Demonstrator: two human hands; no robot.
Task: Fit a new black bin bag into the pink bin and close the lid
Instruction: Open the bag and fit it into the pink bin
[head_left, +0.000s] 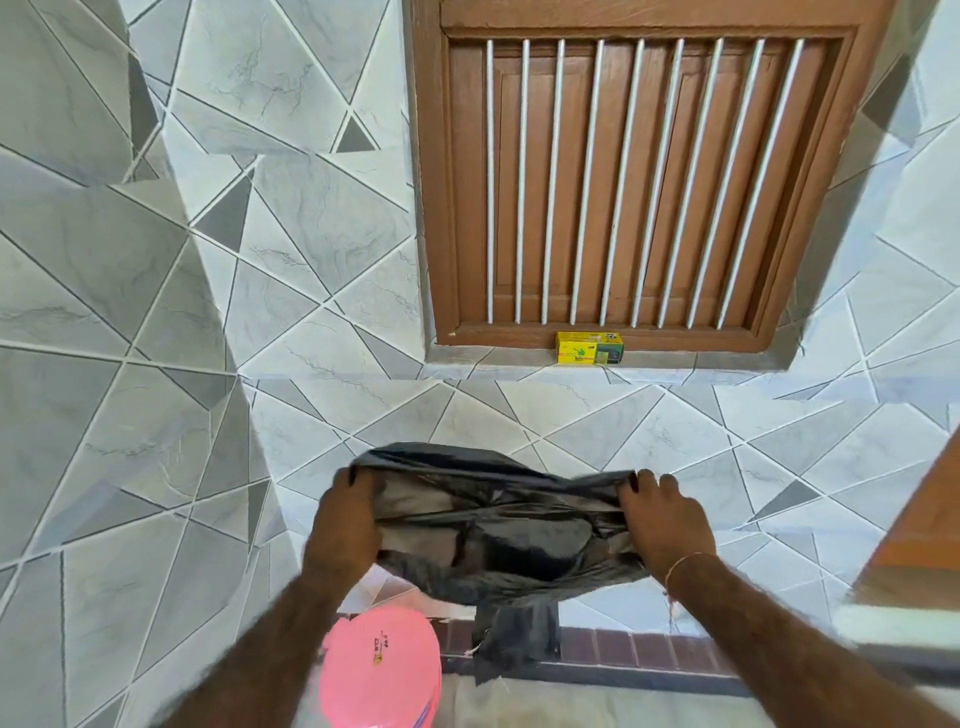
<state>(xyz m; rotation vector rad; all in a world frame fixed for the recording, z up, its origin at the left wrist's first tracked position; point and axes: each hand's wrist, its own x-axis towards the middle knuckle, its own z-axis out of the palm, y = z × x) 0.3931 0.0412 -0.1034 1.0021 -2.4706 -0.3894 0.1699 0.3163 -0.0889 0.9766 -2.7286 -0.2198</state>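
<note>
Bag (498, 540) stretched between both hands — above bin (382, 670).

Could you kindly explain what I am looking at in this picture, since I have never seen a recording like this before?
There is no machine here. A person wears a camera on the head, so the single picture looks forward and down along both arms. The left hand and right hand each grip an edge of a black bin bag, pulling its mouth open in the air. Below, near the left arm, sits the pink bin with its lid closed. Ahead is a tiled wall with a barred wooden window. A small yellow box stands on the window ledge.
</note>
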